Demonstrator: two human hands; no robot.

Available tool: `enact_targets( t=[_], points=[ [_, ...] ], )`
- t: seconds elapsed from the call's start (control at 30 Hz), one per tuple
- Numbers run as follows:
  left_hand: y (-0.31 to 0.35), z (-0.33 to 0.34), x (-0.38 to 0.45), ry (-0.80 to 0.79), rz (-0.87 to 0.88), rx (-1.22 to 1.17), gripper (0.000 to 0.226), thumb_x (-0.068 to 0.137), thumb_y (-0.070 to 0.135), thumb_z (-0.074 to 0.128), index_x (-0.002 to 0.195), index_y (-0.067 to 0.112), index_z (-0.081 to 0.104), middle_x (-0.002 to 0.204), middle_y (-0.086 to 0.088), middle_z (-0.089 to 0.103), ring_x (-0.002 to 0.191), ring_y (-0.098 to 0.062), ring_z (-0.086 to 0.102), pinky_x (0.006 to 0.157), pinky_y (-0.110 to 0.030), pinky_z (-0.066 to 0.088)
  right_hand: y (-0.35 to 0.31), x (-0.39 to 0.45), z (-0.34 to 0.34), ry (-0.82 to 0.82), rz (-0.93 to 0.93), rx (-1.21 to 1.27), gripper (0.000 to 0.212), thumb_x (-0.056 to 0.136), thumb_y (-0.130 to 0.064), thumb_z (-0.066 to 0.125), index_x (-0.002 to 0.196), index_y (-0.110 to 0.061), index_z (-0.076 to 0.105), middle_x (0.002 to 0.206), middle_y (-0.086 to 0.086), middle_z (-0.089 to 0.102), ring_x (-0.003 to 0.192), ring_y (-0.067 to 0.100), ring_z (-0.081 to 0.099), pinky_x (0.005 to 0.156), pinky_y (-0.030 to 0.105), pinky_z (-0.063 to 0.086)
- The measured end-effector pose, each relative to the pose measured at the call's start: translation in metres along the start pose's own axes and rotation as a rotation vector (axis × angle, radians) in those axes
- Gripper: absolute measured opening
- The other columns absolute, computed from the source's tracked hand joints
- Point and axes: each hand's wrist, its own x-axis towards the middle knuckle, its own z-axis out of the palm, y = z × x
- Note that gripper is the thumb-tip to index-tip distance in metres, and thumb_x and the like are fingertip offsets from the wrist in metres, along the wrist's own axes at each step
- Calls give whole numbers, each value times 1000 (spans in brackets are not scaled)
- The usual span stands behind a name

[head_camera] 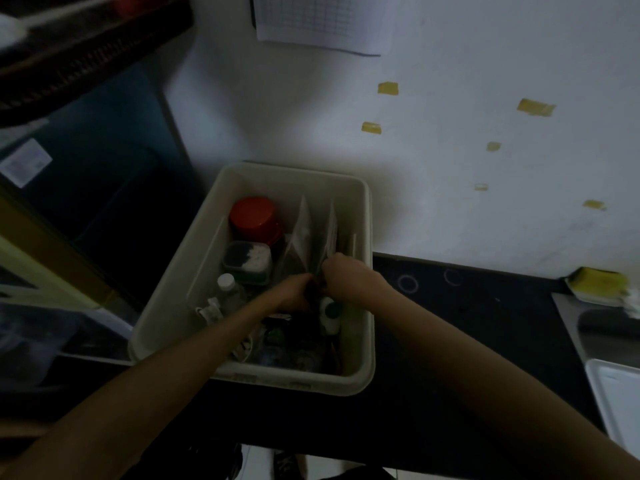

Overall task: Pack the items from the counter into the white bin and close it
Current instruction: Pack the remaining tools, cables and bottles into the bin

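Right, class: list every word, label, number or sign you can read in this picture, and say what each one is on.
None can be read.
Gridded sheet on the wall: print too blurred.
White label on the dark blue surface at left: too small.
Stickers on the white bin, front rim: illegible.
Items inside the bin: no legible labels.

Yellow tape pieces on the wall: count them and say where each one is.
6. Top piece, far-right piece, one left of centre, small one, faint one, lowest. All on the white wall; none appear hidden.
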Motion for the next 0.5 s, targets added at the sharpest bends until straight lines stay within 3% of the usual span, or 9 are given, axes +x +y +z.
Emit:
enact_targets(
  t=[0.07, 0.13, 0.3, 0.5],
  points=[
    [4, -15, -11, 15, 13, 76, 43, 82, 21, 73, 121, 16, 57, 119, -4, 63, 106, -21, 61, 90, -36, 51, 8, -11, -9, 124, -19, 112, 19, 95, -27, 58, 100, -11, 65, 91, 3, 66, 78, 14, 64, 77, 31, 56],
    [9, -27, -27, 107, 46, 72, 33, 81, 20, 74, 110, 22, 59, 109, 3, 65, 101, -15, 62, 80, -26, 50, 16, -32, -20, 258, -45, 262, 19, 94, -33, 59, 101, -16, 66, 91, -2, 67, 79, 9, 64, 76, 27, 55],
    [53, -28, -83, 407, 168, -223, 23, 83, 17, 74, 102, 23, 63, 95, 12, 66, 89, 3, 60, 78, -13, 50, 49, -101, -11, 553, -6, 636, 11, 91, -35, 63, 99, -28, 65, 87, -14, 67, 81, -5, 64, 72, 12, 53],
    [118, 8, -103, 367, 311, -378, 17, 86, 20, 71, 101, 25, 65, 90, 12, 69, 86, 1, 65, 75, -13, 53, 82, -177, 35, 644, 234, 840, 10, 89, -26, 67, 99, -28, 67, 87, -12, 70, 81, -2, 67, 73, 11, 52]
  ],
)
